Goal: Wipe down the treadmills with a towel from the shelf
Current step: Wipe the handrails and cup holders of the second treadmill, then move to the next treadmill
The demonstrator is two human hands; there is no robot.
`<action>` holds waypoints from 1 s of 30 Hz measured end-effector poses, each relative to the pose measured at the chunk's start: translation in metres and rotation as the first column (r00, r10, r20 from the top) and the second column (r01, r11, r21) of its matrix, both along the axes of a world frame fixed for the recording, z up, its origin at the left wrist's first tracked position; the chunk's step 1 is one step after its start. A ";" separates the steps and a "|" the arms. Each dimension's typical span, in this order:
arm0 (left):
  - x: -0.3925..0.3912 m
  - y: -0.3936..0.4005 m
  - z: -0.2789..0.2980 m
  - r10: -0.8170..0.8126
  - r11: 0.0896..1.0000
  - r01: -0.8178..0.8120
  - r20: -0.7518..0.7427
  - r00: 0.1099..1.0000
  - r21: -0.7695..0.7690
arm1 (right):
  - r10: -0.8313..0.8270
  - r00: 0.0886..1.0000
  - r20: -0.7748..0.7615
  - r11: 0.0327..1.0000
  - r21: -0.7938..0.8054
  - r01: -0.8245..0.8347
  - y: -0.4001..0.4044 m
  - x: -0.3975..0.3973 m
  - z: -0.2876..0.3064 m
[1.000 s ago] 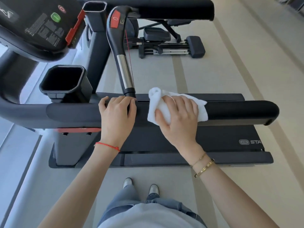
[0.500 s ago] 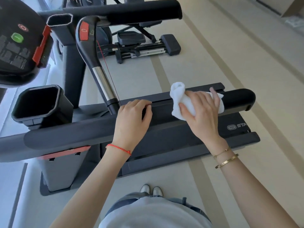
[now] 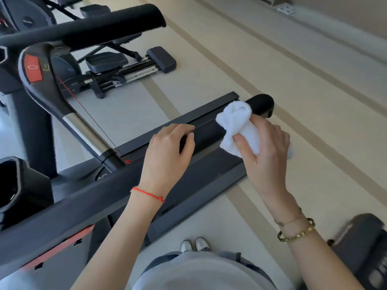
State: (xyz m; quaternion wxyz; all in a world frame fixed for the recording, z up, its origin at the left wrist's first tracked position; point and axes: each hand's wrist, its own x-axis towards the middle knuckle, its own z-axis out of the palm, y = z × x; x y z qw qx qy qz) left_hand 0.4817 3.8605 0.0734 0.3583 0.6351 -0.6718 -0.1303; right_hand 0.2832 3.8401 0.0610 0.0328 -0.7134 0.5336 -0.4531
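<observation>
I stand beside a dark treadmill whose padded side handrail (image 3: 88, 197) runs from lower left to upper right. My right hand (image 3: 266, 147) grips a bunched white towel (image 3: 236, 124) and holds it against the rail close to its rounded far end (image 3: 261, 103). My left hand (image 3: 167, 153) rests on the same rail a little nearer to me, fingers curled over its top. The treadmill deck (image 3: 209, 176) lies below the rail.
A curved grip with a red stop button (image 3: 33, 70) and a thin red cord rises at left, beside a black cup holder (image 3: 18, 185). The far handrail (image 3: 88, 30) crosses the top. An elliptical machine (image 3: 125, 65) stands behind. Another dark machine (image 3: 364, 252) sits at lower right.
My right hand has slid the towel along the handrail toward its far end. The left hand has kept its place on the rail. My view has swung left and tilted.
</observation>
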 end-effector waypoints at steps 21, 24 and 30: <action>-0.149 -0.001 -0.021 -0.789 0.611 0.784 0.012 0.614 0.109 | -0.790 0.608 0.077 0.588 0.375 0.717 0.182 -0.092 -0.032; -0.190 0.002 -0.025 -0.864 0.501 0.857 0.015 0.503 0.121 | -0.859 0.509 0.057 0.489 0.387 0.782 0.203 -0.110 -0.034; -0.285 0.020 -0.024 -0.959 0.283 0.952 0.036 0.280 0.113 | -0.953 0.300 0.038 0.288 0.415 0.863 0.248 -0.155 -0.034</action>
